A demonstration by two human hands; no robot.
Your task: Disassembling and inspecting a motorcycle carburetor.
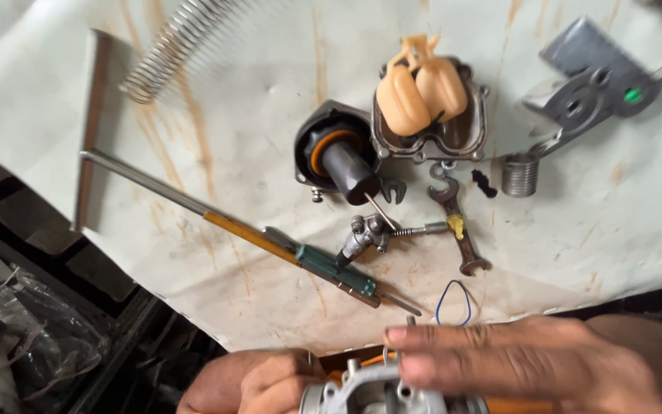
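Observation:
At the bottom edge my left hand [258, 383] is curled around a grey metal carburettor body [381, 391], of which only the top shows. My right hand [515, 356] lies across that body from the right, its fingers stretched flat over it and touching it. Just beyond my fingers a thin blue rubber ring [452, 303] lies on the white sheet [270, 115]. Farther up sit a metal float bowl [465, 134] with a tan plastic float [421, 84] in it and a dark slide piston in its cap [342, 157].
On the sheet lie a long T-handle wrench [139, 180], a green-handled screwdriver [335, 268], a rusty small spanner [457, 226], a small valve part with a spring [373, 234], a coil spring [174, 50], a short spring [519, 175] and a grey bracket [595, 77]. Dark clutter fills the lower left.

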